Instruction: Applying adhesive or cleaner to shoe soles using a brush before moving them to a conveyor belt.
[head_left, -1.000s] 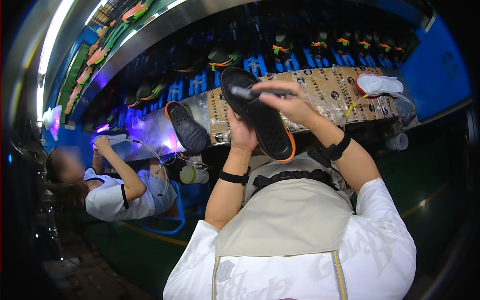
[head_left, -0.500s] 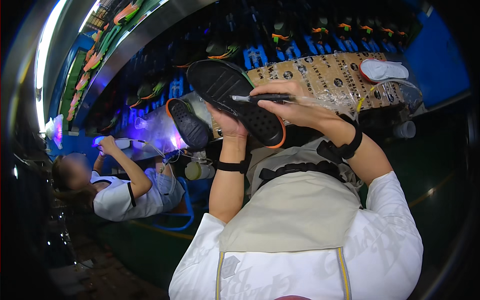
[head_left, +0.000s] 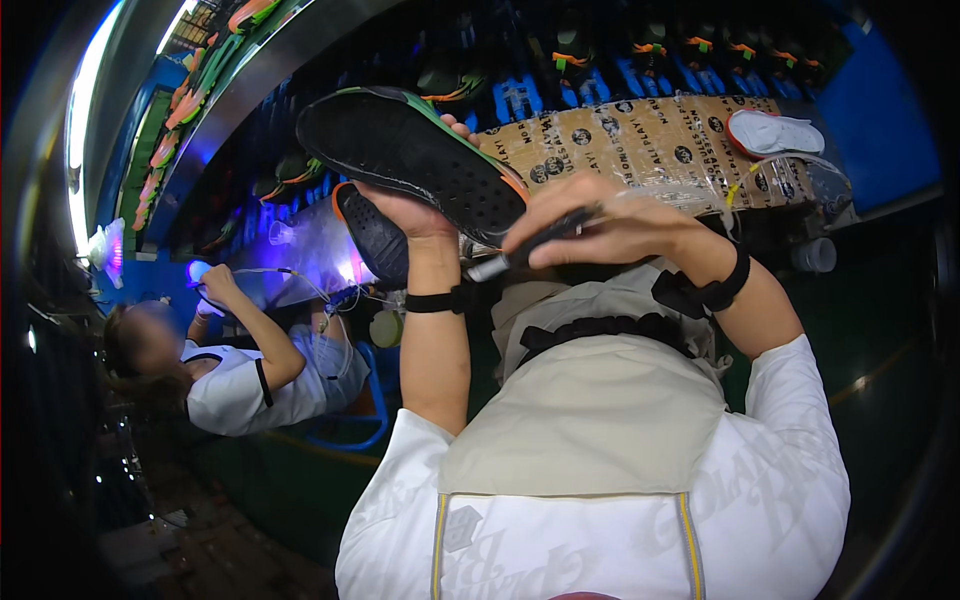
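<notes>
My left hand [head_left: 412,212] holds up a black shoe sole [head_left: 400,145] with green and orange edges. The palm supports it from below, and fingertips show over its far edge. Small holes dot the nearer end of the sole. In my right hand [head_left: 625,222] is a tube-fed brush [head_left: 545,242] with a dark handle, its light tip pointing down and left, just off the sole's near end. A clear hose runs from that hand toward the bench on the right. Behind my left wrist, a second black sole [head_left: 372,235] with an orange edge is partly hidden.
Printed brown cardboard [head_left: 620,150] under clear film covers the bench. On its right end lies a white, red-edged shoe-shaped piece [head_left: 775,133]. Blue racks [head_left: 517,98] with shoes line the back. A seated co-worker [head_left: 245,370] is at left, under purple light.
The brush has come off the sole's face and swung down toward me. My left hand has moved the sole left and slightly up, turning it.
</notes>
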